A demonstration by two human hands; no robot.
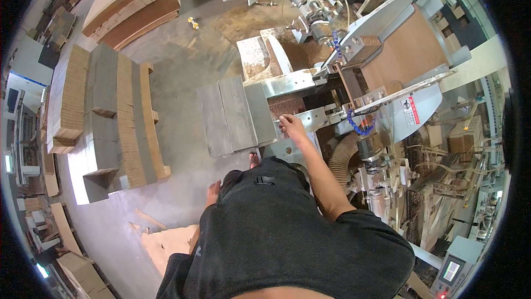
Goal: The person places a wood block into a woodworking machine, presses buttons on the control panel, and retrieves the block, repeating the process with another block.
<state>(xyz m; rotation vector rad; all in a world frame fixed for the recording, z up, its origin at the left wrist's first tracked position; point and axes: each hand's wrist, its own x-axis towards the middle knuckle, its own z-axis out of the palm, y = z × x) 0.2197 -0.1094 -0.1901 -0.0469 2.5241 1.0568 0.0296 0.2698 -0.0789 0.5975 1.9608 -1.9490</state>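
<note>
My right hand [291,128] reaches forward to the right edge of some grey boards [235,113]. Its fingers are curled in a pinch, and whatever lies between them is too small to make out. The boards lie side by side in front of me, at the near end of a metal machine bed [287,83]. My left hand [213,193] hangs low at my left side, partly hidden by my dark shirt, its fingers not distinct.
Stacks of boards [128,116] stand on the floor to the left, with a larger panel stack [135,3] farther off. Machinery with a blue coiled hose [359,127] and a ribbed duct [344,158] crowds my right. A control box [456,268] stands at the lower right.
</note>
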